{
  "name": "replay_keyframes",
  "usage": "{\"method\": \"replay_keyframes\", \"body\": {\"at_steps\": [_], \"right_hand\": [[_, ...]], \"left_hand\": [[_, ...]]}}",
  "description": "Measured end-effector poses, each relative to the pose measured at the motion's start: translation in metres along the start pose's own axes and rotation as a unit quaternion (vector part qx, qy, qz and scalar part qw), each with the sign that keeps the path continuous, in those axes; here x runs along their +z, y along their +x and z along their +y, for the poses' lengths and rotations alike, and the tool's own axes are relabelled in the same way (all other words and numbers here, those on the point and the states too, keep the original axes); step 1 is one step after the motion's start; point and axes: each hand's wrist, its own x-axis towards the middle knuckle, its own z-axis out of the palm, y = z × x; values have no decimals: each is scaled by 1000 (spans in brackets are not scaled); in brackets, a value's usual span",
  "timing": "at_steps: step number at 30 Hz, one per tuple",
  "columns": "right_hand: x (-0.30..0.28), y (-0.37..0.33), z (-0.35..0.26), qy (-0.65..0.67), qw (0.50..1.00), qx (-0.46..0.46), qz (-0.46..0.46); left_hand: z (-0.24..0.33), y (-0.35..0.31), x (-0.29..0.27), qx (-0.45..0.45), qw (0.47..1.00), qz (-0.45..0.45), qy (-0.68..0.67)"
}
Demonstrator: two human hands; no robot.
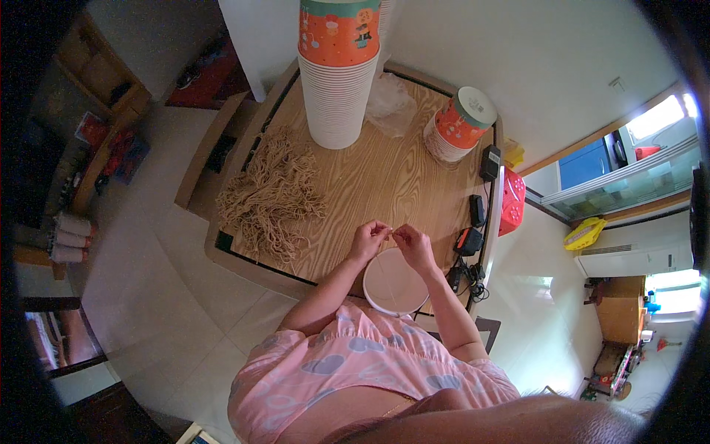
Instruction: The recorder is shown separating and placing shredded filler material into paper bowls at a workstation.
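My left hand [372, 238] and my right hand [411, 246] meet above the near edge of the table, fingertips pinched close together. Between them is the end of a thin pale cord, which runs down over a round white paper bucket [397, 285]. The bucket rests against my lap below my wrists, its round face toward me. A tangled heap of tan cords [275, 194] lies on the left part of the table. Toward the back stands a tall stack of paper buckets [339, 89], white below with an orange and green printed one on top.
A shorter group of orange printed buckets [460, 122] stands at the back right, beside a crumpled clear plastic bag [392, 105]. Black power adapters and cables [469, 243] line the table's right edge. A red plastic stool [512, 201] stands past that edge.
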Motion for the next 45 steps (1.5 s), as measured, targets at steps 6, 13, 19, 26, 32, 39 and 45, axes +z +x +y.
{"method": "replay_keyframes", "body": {"at_steps": [6,13,19,26,32,39,45], "right_hand": [[4,0,0,-35,999,-8,3],[7,7,6,-37,999,4,25],[-12,11,16,112,986,120,-42],[-11,-1,20,261,958,99,-60],[-12,-2,15,229,966,109,-51],[-14,-1,21,84,990,66,-90],[-12,12,19,213,961,143,-105]], "left_hand": [[-12,0,-1,84,996,-4,25],[-5,-6,3,136,990,-18,28],[24,-5,10,42,996,-47,-65],[13,-3,5,-58,993,-67,-78],[20,3,9,54,997,-48,36],[12,6,14,140,975,28,167],[9,10,12,129,981,10,143]]}}
